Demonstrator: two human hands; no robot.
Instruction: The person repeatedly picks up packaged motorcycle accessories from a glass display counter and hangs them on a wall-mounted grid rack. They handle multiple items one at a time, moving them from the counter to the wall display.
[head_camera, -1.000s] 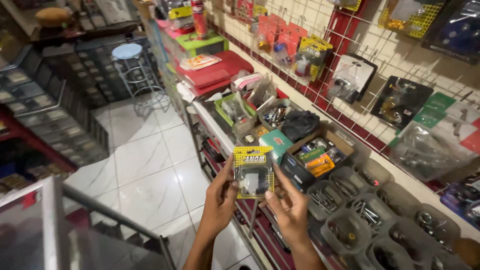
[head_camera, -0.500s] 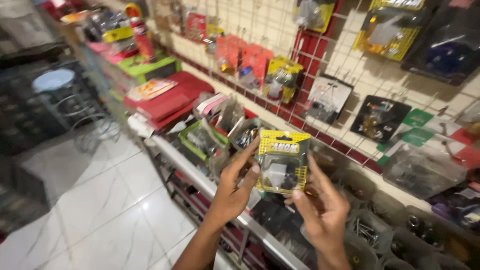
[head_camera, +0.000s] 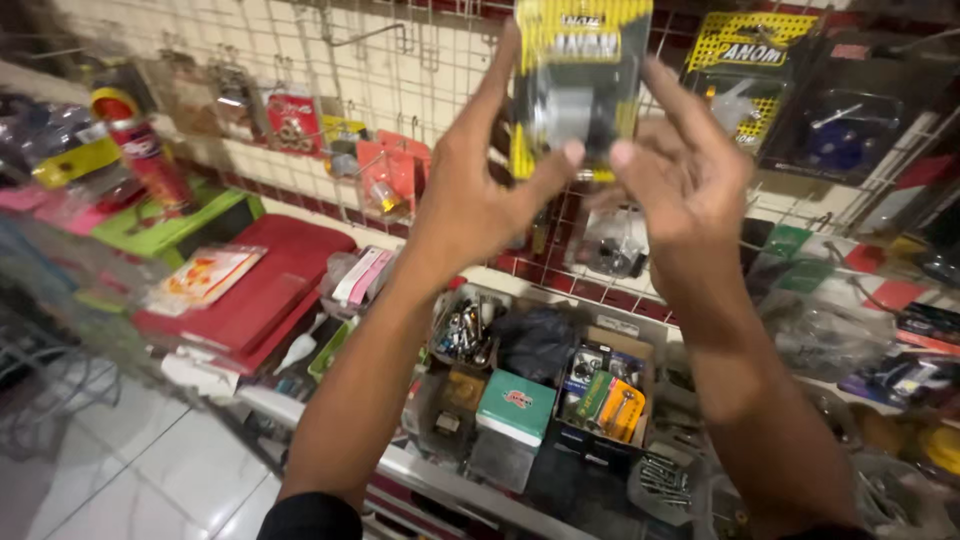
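head | 1 view | faces wire wall rack (head_camera: 300, 60) | close over shelf (head_camera: 450, 480)

Both hands, left hand (head_camera: 480, 190) and right hand (head_camera: 690, 175), grip a yellow blister pack (head_camera: 578, 85) raised before the far wire grid wall (head_camera: 300, 50).

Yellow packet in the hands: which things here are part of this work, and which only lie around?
In hand:
yellow packet
left hand
right hand

Lying about:
red box
spray can
teal box
screws tub
wall grid
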